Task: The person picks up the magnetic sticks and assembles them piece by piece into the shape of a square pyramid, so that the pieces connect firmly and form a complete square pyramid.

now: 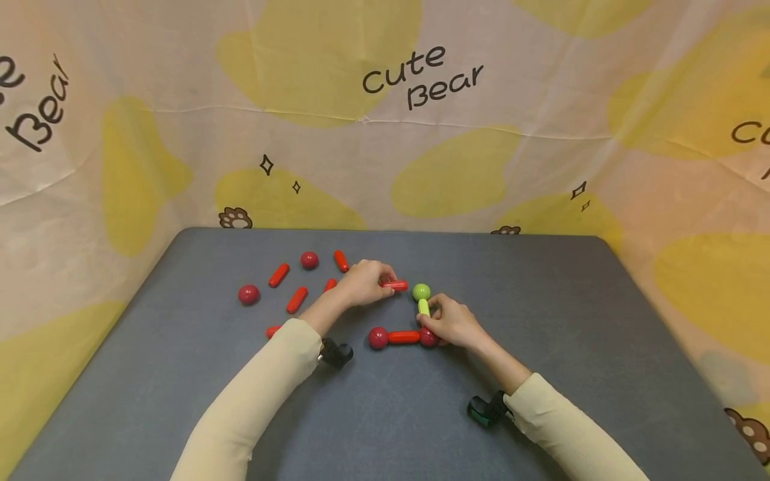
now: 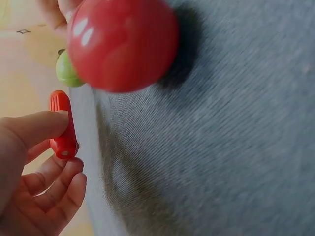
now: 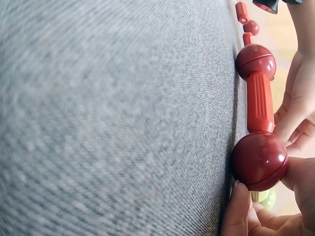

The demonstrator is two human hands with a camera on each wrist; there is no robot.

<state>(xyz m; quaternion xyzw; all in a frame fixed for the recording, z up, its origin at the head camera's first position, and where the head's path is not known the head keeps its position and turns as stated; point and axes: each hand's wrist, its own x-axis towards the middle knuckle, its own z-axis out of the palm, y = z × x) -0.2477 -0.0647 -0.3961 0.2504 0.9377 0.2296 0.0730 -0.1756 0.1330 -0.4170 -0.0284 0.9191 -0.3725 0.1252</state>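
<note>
My left hand pinches a red ribbed rod between thumb and fingers, its free end pointing toward a green ball but apart from it. In the left wrist view the same red rod sits under the thumb. My right hand pinches a short green rod that joins the green ball to a dark red ball. Its fingers also touch that dark red ball. From this corner a second red rod runs left to another dark red ball.
Loose red rods lie at the left of the grey table, one partly behind the left forearm. Loose dark red balls lie among them. A patterned cloth hangs behind the table. Each wrist wears a black camera.
</note>
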